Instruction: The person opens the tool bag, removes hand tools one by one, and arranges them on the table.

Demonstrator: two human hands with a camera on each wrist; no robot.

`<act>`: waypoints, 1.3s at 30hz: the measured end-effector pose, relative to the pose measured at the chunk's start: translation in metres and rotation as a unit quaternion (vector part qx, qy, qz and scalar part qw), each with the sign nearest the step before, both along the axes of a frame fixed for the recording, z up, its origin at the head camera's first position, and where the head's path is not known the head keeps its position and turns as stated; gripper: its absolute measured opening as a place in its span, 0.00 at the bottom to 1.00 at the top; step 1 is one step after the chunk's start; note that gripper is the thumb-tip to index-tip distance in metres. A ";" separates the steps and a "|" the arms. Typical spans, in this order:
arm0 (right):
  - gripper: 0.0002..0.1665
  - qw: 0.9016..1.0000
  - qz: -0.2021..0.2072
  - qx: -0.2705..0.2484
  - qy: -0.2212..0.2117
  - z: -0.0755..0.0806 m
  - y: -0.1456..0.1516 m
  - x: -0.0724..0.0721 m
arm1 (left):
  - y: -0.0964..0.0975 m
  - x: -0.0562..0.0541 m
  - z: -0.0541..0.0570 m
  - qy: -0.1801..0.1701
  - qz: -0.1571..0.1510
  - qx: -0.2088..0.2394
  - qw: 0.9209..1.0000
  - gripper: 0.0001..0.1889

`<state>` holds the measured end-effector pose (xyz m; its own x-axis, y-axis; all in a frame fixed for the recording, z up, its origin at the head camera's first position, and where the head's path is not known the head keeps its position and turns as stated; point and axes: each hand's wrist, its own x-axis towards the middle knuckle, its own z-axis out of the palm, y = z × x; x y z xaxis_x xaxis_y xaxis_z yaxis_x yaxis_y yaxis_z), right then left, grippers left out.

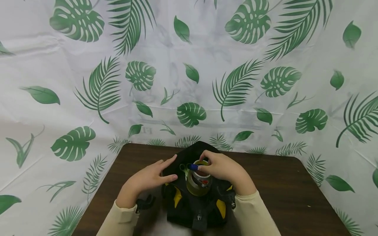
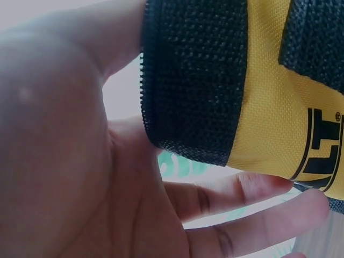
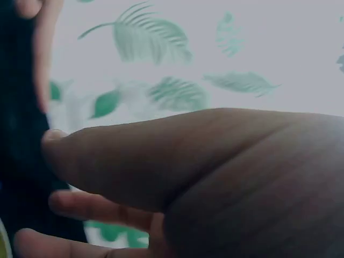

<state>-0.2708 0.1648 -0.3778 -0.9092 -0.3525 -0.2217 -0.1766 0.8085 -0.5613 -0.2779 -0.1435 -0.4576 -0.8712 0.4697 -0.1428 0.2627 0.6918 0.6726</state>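
Observation:
A black and yellow tool bag (image 1: 178, 198) stands on the table in the head view, its mouth spread wide. Straight fingers of my left hand (image 1: 147, 178) lie along the bag's left side. In the left wrist view, bag fabric (image 2: 269, 107) with dark lettering comes close to that palm. Over the bag's mouth my right hand (image 1: 225, 168) bends its index finger and thumb at a white-rimmed tape roll (image 1: 203, 173). A small blue object (image 1: 192, 167) lies against the thumb tip; whether it is pinched is unclear. Scissors-like loops (image 1: 183, 167) show beside it.
Beneath the bag is a dark brown wooden table (image 1: 280, 183). A white sheet with green leaves (image 1: 206, 82) hangs behind and around it. Dark straps with buckles (image 1: 144, 202) lie at the bag's sides. Another, wider tape roll (image 1: 197, 190) sits lower in the bag.

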 end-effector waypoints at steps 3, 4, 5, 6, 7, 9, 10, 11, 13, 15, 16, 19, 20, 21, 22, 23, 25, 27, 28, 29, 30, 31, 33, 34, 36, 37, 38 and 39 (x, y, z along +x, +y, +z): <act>0.19 0.999 0.017 0.017 -0.027 -0.009 -0.008 -0.020 | -0.001 0.000 0.001 0.001 -0.004 0.001 1.000 0.45; 0.20 0.999 0.022 0.016 -0.040 -0.014 -0.009 -0.026 | -0.001 0.000 0.001 0.002 -0.006 0.002 1.000 0.45; 0.22 0.998 0.025 0.017 -0.049 -0.019 -0.010 -0.031 | -0.001 0.001 0.001 0.003 -0.007 0.002 1.000 0.45; 0.23 0.998 0.027 0.019 -0.060 -0.024 -0.010 -0.036 | -0.001 0.001 0.002 0.004 -0.009 0.003 1.000 0.45; 0.24 0.997 0.027 0.018 -0.072 -0.028 -0.010 -0.040 | -0.002 0.001 0.002 0.005 -0.010 0.004 1.000 0.45; 0.26 0.995 0.029 0.024 -0.088 -0.037 -0.011 -0.046 | -0.002 0.002 0.002 0.007 -0.010 0.005 1.000 0.45; 0.27 0.995 0.029 0.027 -0.095 -0.041 -0.011 -0.048 | -0.002 0.002 0.002 0.006 -0.010 0.006 1.000 0.45; 0.27 0.994 0.030 0.029 -0.099 -0.044 -0.011 -0.050 | -0.001 0.003 0.001 0.005 -0.009 0.006 1.000 0.45; 0.26 0.994 0.033 0.035 -0.101 -0.049 -0.010 -0.053 | -0.001 0.003 0.001 0.005 -0.010 0.006 1.000 0.45; 0.23 0.994 0.037 0.039 -0.096 -0.052 -0.010 -0.054 | -0.001 0.003 0.001 0.007 -0.011 0.008 1.000 0.45; 0.21 0.994 0.041 0.044 -0.092 -0.053 -0.010 -0.054 | -0.001 0.003 0.001 0.007 -0.011 0.008 1.000 0.45; 0.15 0.994 0.054 0.060 -0.075 -0.053 -0.009 -0.053 | -0.002 0.002 0.002 0.005 -0.012 0.009 1.000 0.45; 0.14 0.994 0.061 0.066 -0.068 -0.053 -0.008 -0.053 | -0.002 0.002 0.002 0.004 -0.011 0.008 1.000 0.45; 0.13 0.994 0.067 0.069 -0.056 -0.053 -0.007 -0.053 | -0.002 0.001 0.003 0.003 -0.011 0.008 1.000 0.45; 0.13 0.994 0.071 0.069 -0.043 -0.052 -0.006 -0.053 | -0.002 0.001 0.003 0.003 -0.012 0.008 1.000 0.45; 0.13 0.995 0.075 0.065 -0.032 -0.051 -0.005 -0.053 | -0.002 0.002 0.002 0.001 -0.010 0.007 1.000 0.46; 0.11 0.996 0.076 0.047 -0.011 -0.049 -0.002 -0.052 | -0.002 0.003 0.001 0.001 -0.008 0.004 1.000 0.46; 0.11 0.997 0.071 0.016 0.003 -0.044 0.002 -0.051 | -0.001 0.002 -0.001 0.002 -0.011 0.006 1.000 0.46; 0.11 0.998 0.066 -0.001 0.004 -0.040 0.004 -0.050 | -0.001 0.003 -0.001 0.001 -0.011 0.005 1.000 0.46; 0.11 0.998 0.059 -0.017 0.008 -0.037 0.006 -0.048 | 0.000 0.003 -0.002 0.000 -0.010 0.003 1.000 0.46; 0.11 0.998 0.051 -0.035 0.009 -0.034 0.008 -0.047 | 0.000 0.004 -0.002 0.000 -0.011 0.004 1.000 0.46; 0.12 0.998 0.044 -0.054 0.010 -0.030 0.010 -0.045 | 0.000 0.004 -0.003 -0.001 -0.011 0.003 1.000 0.46; 0.15 0.996 0.027 -0.089 0.017 -0.023 0.014 -0.041 | 0.000 0.005 -0.002 0.000 -0.008 0.000 1.000 0.46; 0.15 0.994 0.018 -0.105 0.021 -0.019 0.016 -0.039 | 0.000 0.005 -0.002 0.001 -0.006 -0.001 1.000 0.46; 0.16 0.991 0.001 -0.131 0.028 -0.014 0.021 -0.033 | 0.000 0.005 0.000 0.005 -0.007 -0.001 1.000 0.46; 0.17 0.989 -0.006 -0.143 0.033 -0.011 0.024 -0.030 | 0.000 0.005 0.001 0.006 -0.007 -0.002 1.000 0.46; 0.18 0.987 -0.014 -0.153 0.042 -0.009 0.028 -0.027 | -0.001 0.004 0.001 0.005 -0.008 -0.002 1.000 0.46; 0.19 0.985 -0.023 -0.162 0.052 -0.007 0.031 -0.024 | -0.001 0.004 0.002 0.005 -0.010 0.000 1.000 0.46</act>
<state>-0.2946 0.1958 -0.3846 -0.9380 -0.3464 -0.0089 -0.2138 0.5986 -0.7720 -0.2735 -0.1443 -0.4558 -0.8636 0.4860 -0.1343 0.2827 0.6872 0.6692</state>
